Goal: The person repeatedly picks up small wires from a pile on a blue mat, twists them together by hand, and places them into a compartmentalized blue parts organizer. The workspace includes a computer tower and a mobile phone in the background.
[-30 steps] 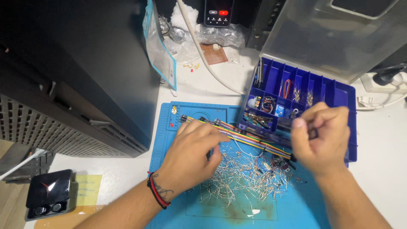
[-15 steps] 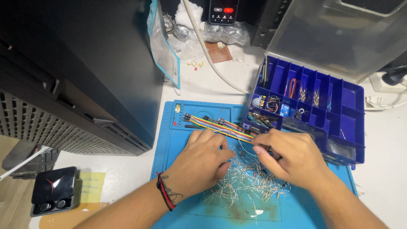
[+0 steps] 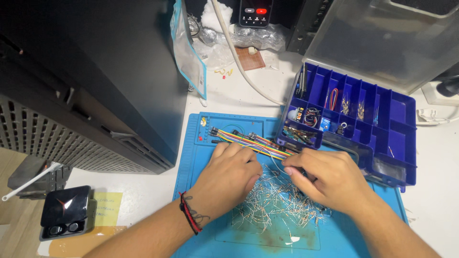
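Overhead, blue organizer (image 3: pixel 400 143) holding wires, components

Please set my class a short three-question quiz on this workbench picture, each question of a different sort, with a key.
1. True or false: both hands rest on the blue mat.
2. Multiple choice: the pile of small wire parts lies A) inside the blue compartment box, B) on the mat between the hands, C) on the black case.
3. Which lies just beyond the fingertips, towards the box?

Key
1. True: left hand and right hand are both over the mat.
2. B.
3. The band of coloured ribbon wires.
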